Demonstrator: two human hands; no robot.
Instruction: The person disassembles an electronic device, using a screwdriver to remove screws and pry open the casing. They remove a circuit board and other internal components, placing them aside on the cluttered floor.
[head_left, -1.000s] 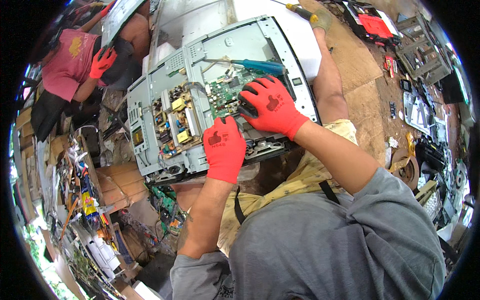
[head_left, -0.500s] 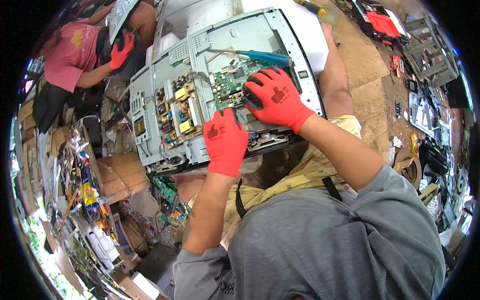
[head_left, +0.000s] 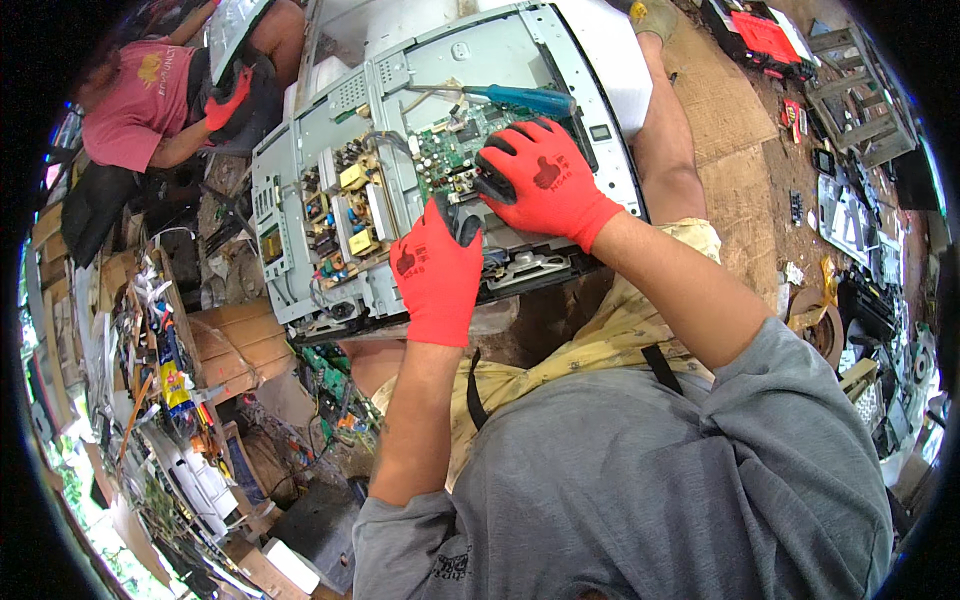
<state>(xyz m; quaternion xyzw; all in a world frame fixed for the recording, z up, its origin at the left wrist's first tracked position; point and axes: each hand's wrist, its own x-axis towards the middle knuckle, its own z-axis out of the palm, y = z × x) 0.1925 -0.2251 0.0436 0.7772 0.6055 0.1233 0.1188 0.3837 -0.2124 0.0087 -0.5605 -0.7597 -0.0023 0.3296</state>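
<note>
Print (head_left: 548, 173) on red gloves (head_left: 440, 290), pink shirt (head_left: 135, 115)

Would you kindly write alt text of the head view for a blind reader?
A person's red-gloved left hand and right hand are over a grey metal chassis bearing a green circuit board. A blue-handled screwdriver lies beyond the hands; a pink-shirted co-worker is at upper left.

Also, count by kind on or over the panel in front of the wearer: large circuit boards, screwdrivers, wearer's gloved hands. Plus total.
Large circuit boards: 2 (green board, board with yellow blocks)
Screwdrivers: 1 (blue-handled screwdriver)
Gloved hands: 2 (left hand, right hand)
Total: 5
</note>
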